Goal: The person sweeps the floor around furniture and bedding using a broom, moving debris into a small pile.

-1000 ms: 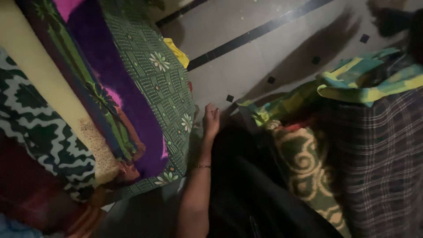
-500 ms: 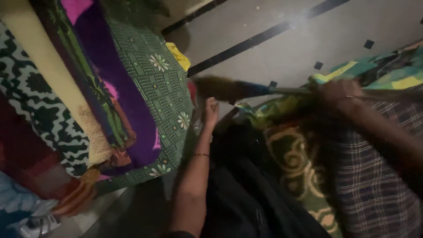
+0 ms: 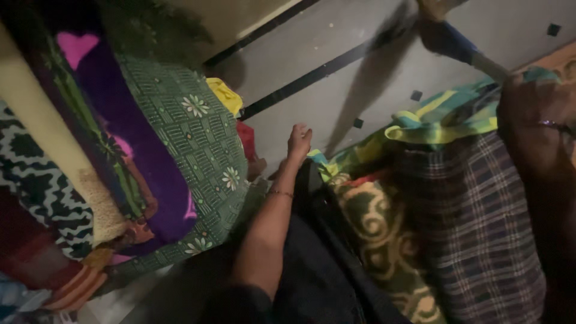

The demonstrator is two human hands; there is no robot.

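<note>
Dark fabric [image 3: 336,282] runs lengthwise from left hand [image 3: 298,143] toward camera

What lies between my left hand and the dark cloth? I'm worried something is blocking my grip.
Nothing visible does. The left hand rests at the upper edge of the dark cloth, with only grey tiled floor beyond the fingertips. The green flowered blanket sits off to its side.
</note>
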